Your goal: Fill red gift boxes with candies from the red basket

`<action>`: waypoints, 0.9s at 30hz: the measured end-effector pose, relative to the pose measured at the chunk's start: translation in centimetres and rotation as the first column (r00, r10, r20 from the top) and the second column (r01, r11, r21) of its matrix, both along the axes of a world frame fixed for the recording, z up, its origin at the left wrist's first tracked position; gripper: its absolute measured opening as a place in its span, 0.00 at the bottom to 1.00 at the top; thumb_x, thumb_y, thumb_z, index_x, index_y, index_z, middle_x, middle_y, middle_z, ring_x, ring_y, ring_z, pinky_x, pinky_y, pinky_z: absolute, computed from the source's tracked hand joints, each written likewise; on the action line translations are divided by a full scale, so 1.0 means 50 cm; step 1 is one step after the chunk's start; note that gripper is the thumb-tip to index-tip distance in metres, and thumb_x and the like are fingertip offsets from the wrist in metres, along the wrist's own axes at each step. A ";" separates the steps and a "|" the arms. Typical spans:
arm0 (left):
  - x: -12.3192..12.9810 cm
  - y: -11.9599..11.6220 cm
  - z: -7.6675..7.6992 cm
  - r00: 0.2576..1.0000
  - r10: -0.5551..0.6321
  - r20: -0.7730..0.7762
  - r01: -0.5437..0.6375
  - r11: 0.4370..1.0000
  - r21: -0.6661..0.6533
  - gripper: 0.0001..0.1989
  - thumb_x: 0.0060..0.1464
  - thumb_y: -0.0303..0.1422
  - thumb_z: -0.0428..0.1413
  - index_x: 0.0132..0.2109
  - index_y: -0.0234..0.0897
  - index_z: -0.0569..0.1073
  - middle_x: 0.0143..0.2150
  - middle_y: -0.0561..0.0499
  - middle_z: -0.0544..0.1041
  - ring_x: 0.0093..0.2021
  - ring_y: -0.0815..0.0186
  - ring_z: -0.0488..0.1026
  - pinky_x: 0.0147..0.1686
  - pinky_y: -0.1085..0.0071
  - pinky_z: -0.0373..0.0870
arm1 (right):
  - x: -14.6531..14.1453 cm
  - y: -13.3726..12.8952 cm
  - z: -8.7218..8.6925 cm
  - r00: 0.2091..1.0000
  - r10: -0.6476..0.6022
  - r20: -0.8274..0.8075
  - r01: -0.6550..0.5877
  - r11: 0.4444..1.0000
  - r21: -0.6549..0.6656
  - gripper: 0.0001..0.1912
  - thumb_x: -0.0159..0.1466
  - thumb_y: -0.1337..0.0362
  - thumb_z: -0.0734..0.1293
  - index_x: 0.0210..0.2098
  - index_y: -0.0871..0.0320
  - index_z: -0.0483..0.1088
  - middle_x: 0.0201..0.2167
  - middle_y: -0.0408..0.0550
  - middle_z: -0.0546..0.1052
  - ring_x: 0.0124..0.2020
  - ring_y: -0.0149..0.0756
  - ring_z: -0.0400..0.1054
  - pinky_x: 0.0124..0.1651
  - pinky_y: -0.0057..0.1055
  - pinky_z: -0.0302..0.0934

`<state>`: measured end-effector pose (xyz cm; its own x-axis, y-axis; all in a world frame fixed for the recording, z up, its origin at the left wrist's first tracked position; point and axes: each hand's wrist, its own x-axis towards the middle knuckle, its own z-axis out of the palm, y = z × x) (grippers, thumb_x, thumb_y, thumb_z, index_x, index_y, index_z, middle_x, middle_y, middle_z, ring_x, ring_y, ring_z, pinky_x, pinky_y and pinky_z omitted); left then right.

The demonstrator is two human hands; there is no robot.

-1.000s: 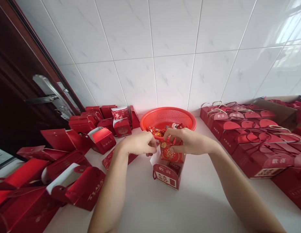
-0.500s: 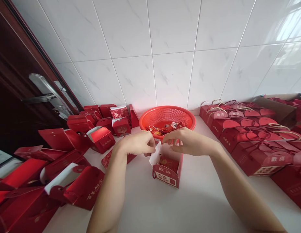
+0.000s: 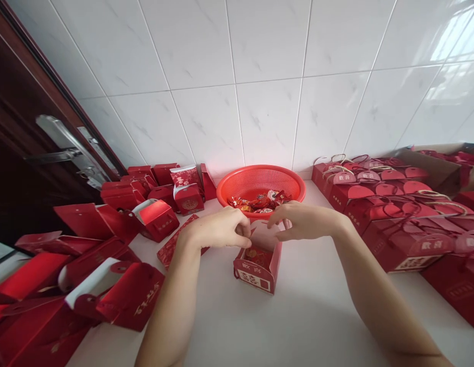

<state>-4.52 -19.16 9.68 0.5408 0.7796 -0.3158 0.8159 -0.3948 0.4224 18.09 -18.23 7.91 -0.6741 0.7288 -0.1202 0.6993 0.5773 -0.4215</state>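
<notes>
A small red gift box with white lettering stands on the white counter, its top uncovered. Inside lies a red packet with gold print. At the box's left upper edge, my left hand has its fingers curled together against the side panel, which they partly hide. My right hand arches over the right upper edge, thumb and fingers apart with a gap between them. Just behind both hands, a red plastic basket holds wrapped sweets.
Several open red boxes crowd the left side, near a door handle. A flat red patterned piece lies left of my box. Closed red boxes with cord handles fill the right, before a cardboard carton.
The box's white-lined left panel, leaning outward earlier, now stands more upright beside my left fingers. My right thumb and fingers have spread a little. The view has shifted slightly.
</notes>
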 end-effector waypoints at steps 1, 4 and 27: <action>0.006 0.001 -0.002 1.000 -0.028 -0.007 0.028 0.999 -0.025 0.07 0.49 0.36 0.59 0.32 0.38 0.79 0.31 0.53 0.79 0.32 0.64 0.72 0.29 0.72 0.61 | 0.000 0.001 0.001 1.000 -0.006 0.010 0.006 1.000 -0.020 0.15 0.63 0.58 0.67 0.46 0.56 0.77 0.42 0.51 0.78 0.40 0.40 0.70 0.36 0.31 0.60; 0.020 0.009 -0.013 0.991 -0.130 -0.012 0.128 0.985 -0.114 0.06 0.49 0.34 0.58 0.30 0.38 0.79 0.28 0.54 0.77 0.28 0.67 0.68 0.25 0.71 0.57 | -0.003 0.005 -0.002 1.000 -0.008 0.026 0.009 0.999 -0.053 0.13 0.65 0.55 0.66 0.41 0.56 0.75 0.38 0.49 0.77 0.37 0.39 0.69 0.33 0.30 0.58; 0.003 0.023 -0.023 0.992 0.014 -0.123 -0.025 0.996 -0.091 0.18 0.41 0.46 0.66 0.33 0.38 0.76 0.33 0.51 0.79 0.31 0.62 0.73 0.26 0.70 0.60 | -0.056 -0.001 -0.022 0.997 0.070 -0.027 -0.063 0.980 0.189 0.09 0.60 0.71 0.66 0.26 0.57 0.61 0.27 0.43 0.69 0.27 0.29 0.59 0.28 0.29 0.45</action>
<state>-4.39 -18.03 8.53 0.4789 0.7542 -0.4493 0.8707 -0.3427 0.3527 15.30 -18.29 6.79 -0.7233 0.6895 0.0380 0.6439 0.6933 -0.3237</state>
